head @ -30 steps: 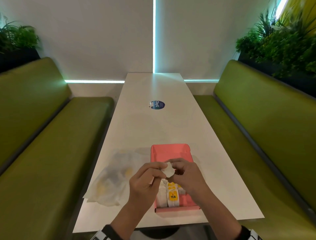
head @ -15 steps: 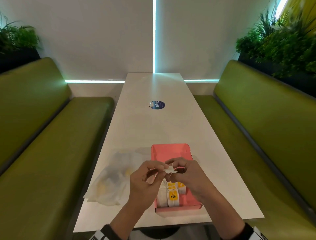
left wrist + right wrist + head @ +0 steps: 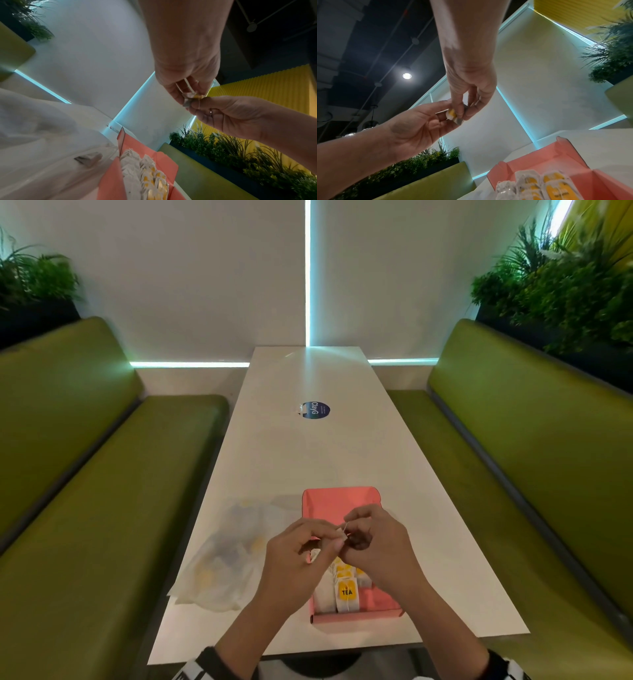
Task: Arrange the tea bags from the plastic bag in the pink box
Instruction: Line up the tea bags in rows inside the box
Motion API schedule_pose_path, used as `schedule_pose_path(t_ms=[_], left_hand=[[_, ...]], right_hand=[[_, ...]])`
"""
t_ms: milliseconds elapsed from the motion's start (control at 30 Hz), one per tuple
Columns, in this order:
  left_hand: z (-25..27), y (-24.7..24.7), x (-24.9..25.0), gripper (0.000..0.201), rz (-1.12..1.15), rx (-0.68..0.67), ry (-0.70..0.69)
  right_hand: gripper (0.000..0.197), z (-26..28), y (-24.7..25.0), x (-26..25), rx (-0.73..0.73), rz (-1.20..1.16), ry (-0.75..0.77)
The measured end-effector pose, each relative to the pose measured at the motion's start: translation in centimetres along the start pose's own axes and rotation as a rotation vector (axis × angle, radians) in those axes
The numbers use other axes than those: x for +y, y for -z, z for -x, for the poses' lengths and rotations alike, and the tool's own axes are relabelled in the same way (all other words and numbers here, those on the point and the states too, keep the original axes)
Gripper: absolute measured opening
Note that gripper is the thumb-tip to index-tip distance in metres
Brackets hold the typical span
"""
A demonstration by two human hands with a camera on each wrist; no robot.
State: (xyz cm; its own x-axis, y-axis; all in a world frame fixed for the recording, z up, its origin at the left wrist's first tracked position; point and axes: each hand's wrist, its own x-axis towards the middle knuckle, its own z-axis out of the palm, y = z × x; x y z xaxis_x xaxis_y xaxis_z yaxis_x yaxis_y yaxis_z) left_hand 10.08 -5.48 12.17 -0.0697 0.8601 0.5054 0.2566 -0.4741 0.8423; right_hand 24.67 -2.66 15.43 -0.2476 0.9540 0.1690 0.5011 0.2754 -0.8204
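Both hands meet just above the pink box (image 3: 342, 495) on the white table (image 3: 308, 460). My left hand (image 3: 335, 542) and right hand (image 3: 350, 537) pinch one small tea bag (image 3: 343, 531) between their fingertips, its thin string showing. In the left wrist view the tea bag (image 3: 188, 98) looks crumpled, with a yellow tag at the left hand (image 3: 186, 90) and right hand (image 3: 197, 106). The right wrist view shows the same tea bag (image 3: 453, 115). Several tea bags (image 3: 346, 594) with yellow TEA tags stand in rows at the box's near end. The translucent plastic bag (image 3: 226, 556) lies left of the box.
Green benches (image 3: 102, 491) run along both sides of the narrow table. A round blue sticker (image 3: 314, 409) sits on the tabletop further away. Planters with greenery (image 3: 565, 289) stand behind the benches. The far half of the pink box holds nothing.
The tea bag showed as a flat white piece between the hands a second ago; now it is bunched small in the fingertips. Both hands have stayed over the box, closing slightly together.
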Motion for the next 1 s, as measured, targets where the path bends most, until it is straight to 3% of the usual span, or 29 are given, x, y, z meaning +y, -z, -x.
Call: schedule_pose_path(t_ms=[100, 200, 300, 500, 667, 800, 933, 1000], left_hand=[[0.0, 0.0, 0.3, 0.012, 0.085, 0.006, 0.095], [0.0, 0.0, 0.6, 0.006, 0.097, -0.001, 0.109], [-0.1, 0.0, 0.5, 0.002, 0.047, 0.01, 0.099], [-0.2, -0.1, 0.1, 0.021, -0.069, 0.048, 0.03], [-0.8, 0.1, 0.4, 0.004, -0.029, 0.124, 0.128], [-1.2, 0.5, 0.7, 0.02, -0.08, 0.161, 0.125], [-1.3, 0.7, 0.9, 0.023, -0.087, 0.079, 0.076], [-1.3, 0.8, 0.8, 0.023, -0.108, 0.004, 0.046]], right_hand=[[0.01, 0.0, 0.4, 0.0, 0.001, -0.067, -0.012], [0.018, 0.0, 0.7, 0.1, -0.033, -0.125, -0.037], [0.021, -0.1, 0.9, 0.1, -0.032, -0.183, -0.032], [0.019, 0.0, 0.4, 0.7, -0.023, -0.265, -0.04], [0.023, 0.3, 0.3, 1.2, -0.111, -0.415, -0.119], [0.018, 0.6, 0.6, 1.4, -0.181, -0.457, -0.181], [0.033, 0.5, 0.9, 1.6, -0.206, -0.459, -0.189], [0.031, 0.4, 0.9, 1.4, -0.256, -0.421, -0.169]])
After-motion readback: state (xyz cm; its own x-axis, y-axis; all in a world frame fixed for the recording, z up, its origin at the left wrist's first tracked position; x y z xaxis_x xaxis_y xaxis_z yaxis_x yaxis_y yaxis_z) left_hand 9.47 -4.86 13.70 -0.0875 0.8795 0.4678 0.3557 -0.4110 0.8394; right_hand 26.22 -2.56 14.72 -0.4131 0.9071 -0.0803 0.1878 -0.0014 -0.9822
